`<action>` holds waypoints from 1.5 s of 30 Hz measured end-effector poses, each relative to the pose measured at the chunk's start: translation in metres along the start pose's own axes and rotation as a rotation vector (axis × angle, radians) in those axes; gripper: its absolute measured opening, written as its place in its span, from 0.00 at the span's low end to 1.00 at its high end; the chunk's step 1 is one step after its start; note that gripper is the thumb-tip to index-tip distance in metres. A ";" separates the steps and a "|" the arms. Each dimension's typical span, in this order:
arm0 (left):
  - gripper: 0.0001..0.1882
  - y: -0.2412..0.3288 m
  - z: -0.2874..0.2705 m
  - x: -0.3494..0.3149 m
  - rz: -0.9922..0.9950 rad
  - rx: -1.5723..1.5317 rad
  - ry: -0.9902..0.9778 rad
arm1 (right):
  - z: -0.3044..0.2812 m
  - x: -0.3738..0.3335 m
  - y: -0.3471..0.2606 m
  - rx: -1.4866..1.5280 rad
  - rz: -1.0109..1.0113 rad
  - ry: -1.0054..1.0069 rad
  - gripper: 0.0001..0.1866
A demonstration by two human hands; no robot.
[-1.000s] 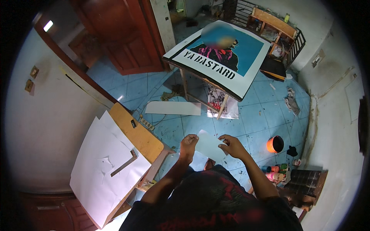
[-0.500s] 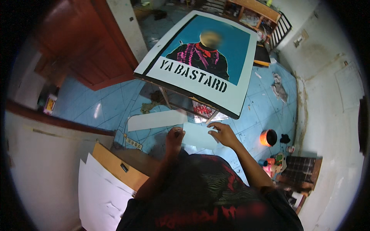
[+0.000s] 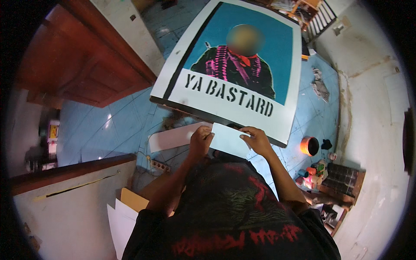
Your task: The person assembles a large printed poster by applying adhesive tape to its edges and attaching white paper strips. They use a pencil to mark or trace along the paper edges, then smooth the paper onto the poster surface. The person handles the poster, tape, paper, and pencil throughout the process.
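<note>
A small white sheet of paper is stretched between my two hands, in front of my body. My left hand pinches its left edge between thumb and fingers. At the opposite edge, my right hand grips the sheet's upper right corner. A longer pale strip extends leftward behind my left hand; whether that hand also holds it I cannot tell. Just beyond the hands stands a table bearing a large poster, with a blue-backed figure, a red scarf and black stencilled lettering.
An orange-rimmed bucket stands on the blue tiled floor to the right, near several paint containers. A power strip lies at the left. Large white sheets lean at lower left, below a low wall. A crumpled rag lies farther off.
The view has shifted, and the table with the poster appears closer. Both hands have risen slightly with the white sheet, and my right hand has come onto its upper right corner.
</note>
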State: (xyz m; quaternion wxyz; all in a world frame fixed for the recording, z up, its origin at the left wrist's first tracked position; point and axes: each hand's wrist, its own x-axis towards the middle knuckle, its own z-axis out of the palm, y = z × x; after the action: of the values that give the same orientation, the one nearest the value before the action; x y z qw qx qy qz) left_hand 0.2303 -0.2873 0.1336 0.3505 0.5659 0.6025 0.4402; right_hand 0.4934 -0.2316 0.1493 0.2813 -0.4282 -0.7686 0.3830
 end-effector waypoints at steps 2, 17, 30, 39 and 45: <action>0.10 0.002 -0.011 0.008 -0.159 -0.050 0.035 | -0.002 0.029 -0.019 0.103 0.193 -0.117 0.14; 0.16 -0.032 -0.037 0.119 -0.046 0.011 -0.240 | -0.011 0.111 -0.016 0.148 0.445 -0.071 0.12; 0.18 -0.100 -0.106 0.202 -0.197 -0.052 -0.143 | 0.068 0.217 -0.022 0.035 0.491 -0.032 0.13; 0.18 -0.166 -0.144 0.275 -0.123 0.224 -0.036 | 0.148 0.326 0.049 0.118 0.407 -0.038 0.12; 0.18 -0.185 -0.138 0.297 -0.008 0.316 0.047 | 0.165 0.345 0.070 0.108 0.542 -0.076 0.13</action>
State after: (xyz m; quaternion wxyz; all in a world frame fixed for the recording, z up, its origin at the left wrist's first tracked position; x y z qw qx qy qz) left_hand 0.0005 -0.0060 0.0356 0.2445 0.6011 0.6746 0.3517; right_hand 0.2347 0.0365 0.0366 0.1620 -0.5881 -0.6145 0.5002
